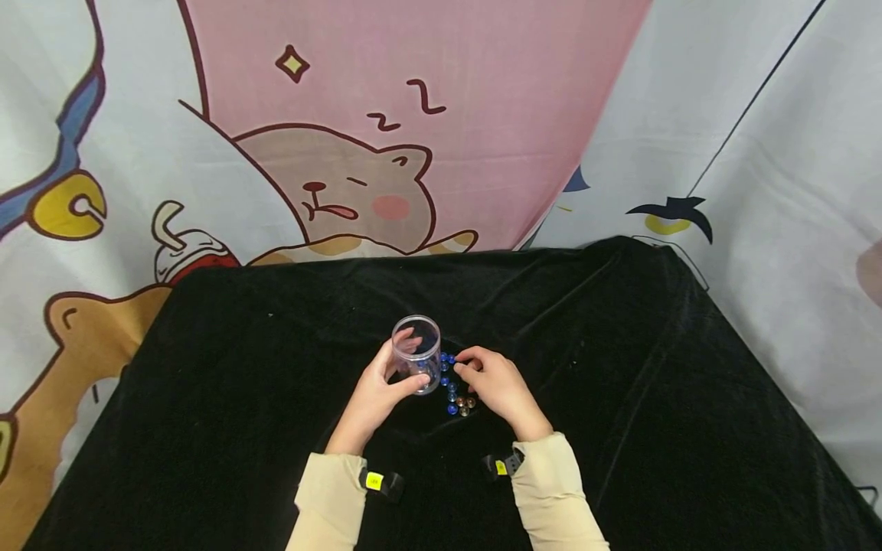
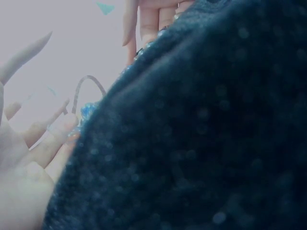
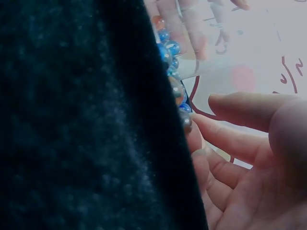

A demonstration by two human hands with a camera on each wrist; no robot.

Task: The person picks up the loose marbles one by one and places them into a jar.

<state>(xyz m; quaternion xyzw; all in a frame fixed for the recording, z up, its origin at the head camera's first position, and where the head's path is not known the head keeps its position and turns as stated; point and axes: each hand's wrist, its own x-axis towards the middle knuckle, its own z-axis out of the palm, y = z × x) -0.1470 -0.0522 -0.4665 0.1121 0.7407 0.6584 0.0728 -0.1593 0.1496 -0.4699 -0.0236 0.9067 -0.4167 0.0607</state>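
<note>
A clear cylindrical jar stands mouth up in my left hand, whose thumb and fingers curl round its sides. Blue shows low through its wall; whether that is inside or behind, I cannot tell. Close along its right side lie several blue marbles and a few amber or clear marbles. My right hand reaches in from the right, its fingertips by the uppermost blue marbles. In the right wrist view, the thumb stands apart from the fingers, and one fingertip is close to a marble; contact is unclear.
Black velvety cloth covers the table and hides much of both wrist views. Behind it hangs a cartoon-printed curtain. A black band with a yellow label sits on the left wrist, and a similar band on the right.
</note>
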